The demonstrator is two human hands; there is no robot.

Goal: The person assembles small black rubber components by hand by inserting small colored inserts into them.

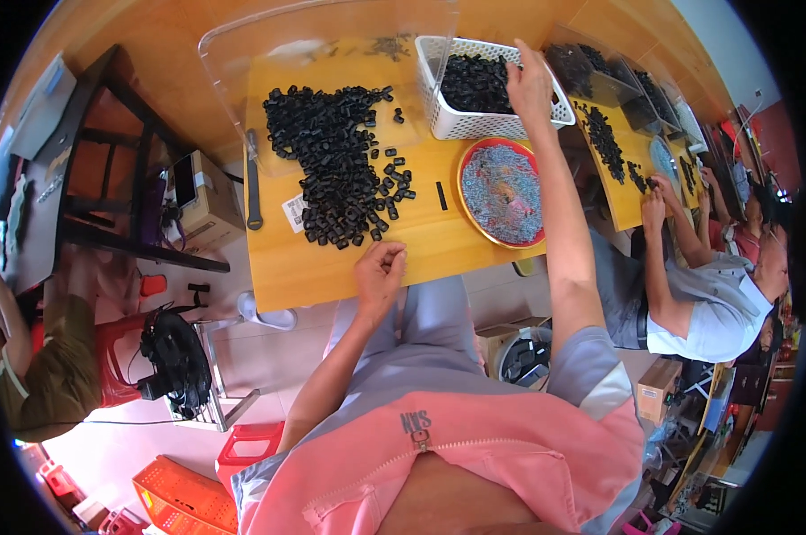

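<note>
My right hand is stretched out over the right part of a white plastic basket, its fingers apart and no part visible in them. Small black plastic pieces fill the basket. Close to the table's front edge, my left hand is closed, fingers curled together; whatever it may hold is hidden. Just beyond it spreads a heap of black plastic pieces. Between my arms, a round red-rimmed tray holds many small silvery metal parts.
A clear plastic bin lies tipped behind the heap. A black strap-like tool rests along the table's left edge, and a short black strip lies beside the tray. Co-workers sit left and right; one's hands work at the neighbouring table.
</note>
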